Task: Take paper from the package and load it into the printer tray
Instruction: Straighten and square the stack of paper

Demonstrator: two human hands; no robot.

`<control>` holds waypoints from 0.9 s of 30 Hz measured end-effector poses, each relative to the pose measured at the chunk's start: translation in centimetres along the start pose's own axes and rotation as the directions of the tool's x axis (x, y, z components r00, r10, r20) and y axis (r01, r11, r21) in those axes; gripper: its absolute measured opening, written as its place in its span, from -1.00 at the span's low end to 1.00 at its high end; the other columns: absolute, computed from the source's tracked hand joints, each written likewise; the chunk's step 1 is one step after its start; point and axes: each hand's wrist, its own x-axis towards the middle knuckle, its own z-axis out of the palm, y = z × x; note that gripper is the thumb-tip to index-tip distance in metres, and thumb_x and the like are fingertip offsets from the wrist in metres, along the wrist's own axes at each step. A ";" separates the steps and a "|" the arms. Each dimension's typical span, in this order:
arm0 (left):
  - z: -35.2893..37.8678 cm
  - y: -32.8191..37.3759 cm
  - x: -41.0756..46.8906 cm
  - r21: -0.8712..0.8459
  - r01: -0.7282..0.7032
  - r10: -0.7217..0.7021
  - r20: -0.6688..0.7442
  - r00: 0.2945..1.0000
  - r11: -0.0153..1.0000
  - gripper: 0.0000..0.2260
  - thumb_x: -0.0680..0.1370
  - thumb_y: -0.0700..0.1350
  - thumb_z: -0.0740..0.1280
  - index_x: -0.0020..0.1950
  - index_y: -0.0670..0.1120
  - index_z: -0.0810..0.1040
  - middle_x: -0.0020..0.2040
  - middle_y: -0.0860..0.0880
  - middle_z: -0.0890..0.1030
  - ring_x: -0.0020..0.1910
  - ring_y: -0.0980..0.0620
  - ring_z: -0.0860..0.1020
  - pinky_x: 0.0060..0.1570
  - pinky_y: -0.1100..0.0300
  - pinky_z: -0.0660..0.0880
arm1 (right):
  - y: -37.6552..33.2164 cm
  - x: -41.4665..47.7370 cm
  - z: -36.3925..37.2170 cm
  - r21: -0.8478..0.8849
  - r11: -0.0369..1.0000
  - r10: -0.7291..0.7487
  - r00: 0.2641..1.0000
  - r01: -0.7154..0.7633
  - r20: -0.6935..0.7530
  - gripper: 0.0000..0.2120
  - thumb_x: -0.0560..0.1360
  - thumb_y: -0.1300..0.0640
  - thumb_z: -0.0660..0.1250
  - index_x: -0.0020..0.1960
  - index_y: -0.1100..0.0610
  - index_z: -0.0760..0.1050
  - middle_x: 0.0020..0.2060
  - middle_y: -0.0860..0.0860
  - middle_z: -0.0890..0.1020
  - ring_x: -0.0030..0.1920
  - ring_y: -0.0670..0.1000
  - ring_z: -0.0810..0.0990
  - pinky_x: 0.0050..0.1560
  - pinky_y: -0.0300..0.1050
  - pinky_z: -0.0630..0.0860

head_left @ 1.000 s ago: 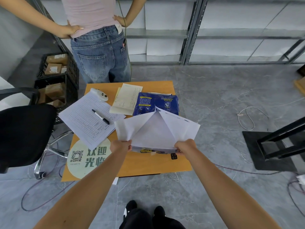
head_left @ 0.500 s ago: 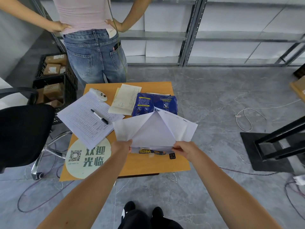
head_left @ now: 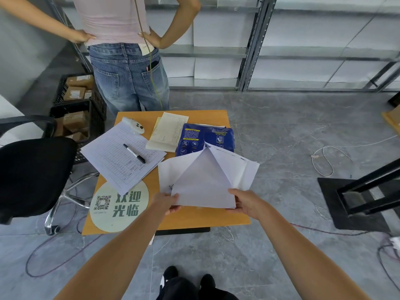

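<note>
left hand [head_left: 167,202]: gripping the lower-left corner of the paper stack [head_left: 203,187], fingers curling under and thumb lying on top

right hand [head_left: 244,203]: pinching the lower-right corner of that same stack, thumb on top, so both hands are clamping paper just below the middle of the frame

paper stack: white sheets fanning open into a kind of tent shape, top sheets peeling up to a point in the middle; it's sitting over the near right part of the table [head_left: 194,219], can't tell if it's actually touching it

package [head_left: 205,137]: blue wrapper, lying flat on the table just above the stack in the frame, its torn white edge showing at the top; the peak of the paper is overlapping its lower edge

printer tray: not showing up anywhere in this shot

grid form [head_left: 116,156]: lying left of center, hanging off the table's left edge a bit, with a black marker [head_left: 134,153] resting on it

notepad [head_left: 167,132]: yellowish, sitting between the form and the package

round sticker [head_left: 119,206]: pale green, QR code plus green characters, at the table's lower-left corner

other person [head_left: 123,50]: standing at the top, back to the camera, hands on hips

office chair [head_left: 32,176]: black, filling the left edge
</note>
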 end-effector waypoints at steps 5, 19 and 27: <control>-2.4 -0.4 -1.0 0.019 -0.116 0.108 0.238 0.965 0.993 -0.69 0.54 -0.26 0.37 0.23 -0.38 0.47 0.13 -0.27 0.61 -0.09 -0.14 0.66 -0.28 0.21 0.66 | 1.4 0.6 1.5 -0.032 0.999 -0.040 0.999 0.040 -0.018 -0.60 0.54 0.26 0.36 0.36 0.26 0.40 0.18 0.18 0.57 0.10 0.19 0.59 -0.34 0.02 0.67; -0.3 0.8 2.0 0.218 -0.219 0.165 0.243 0.956 0.951 -0.68 0.59 -0.01 0.29 0.27 -0.15 0.52 0.16 -0.15 0.62 0.12 -0.16 0.60 0.11 -0.05 0.55 | 1.8 2.1 1.2 0.116 0.990 -0.080 0.996 0.085 -0.042 -0.72 0.54 0.15 0.34 0.22 0.21 0.52 0.04 0.14 0.67 0.00 0.14 0.65 -0.03 -0.01 0.59; -0.7 0.6 -1.5 0.301 -0.260 0.196 0.228 0.954 0.917 -0.70 0.61 -0.02 0.21 0.29 -0.11 0.47 0.14 -0.14 0.60 0.04 -0.08 0.60 -0.14 0.10 0.54 | 3.4 2.0 2.3 -0.074 0.985 -0.172 0.959 0.159 -0.225 -0.62 0.49 0.13 0.37 0.27 0.22 0.50 0.13 0.19 0.63 0.02 0.15 0.62 -0.03 -0.01 0.55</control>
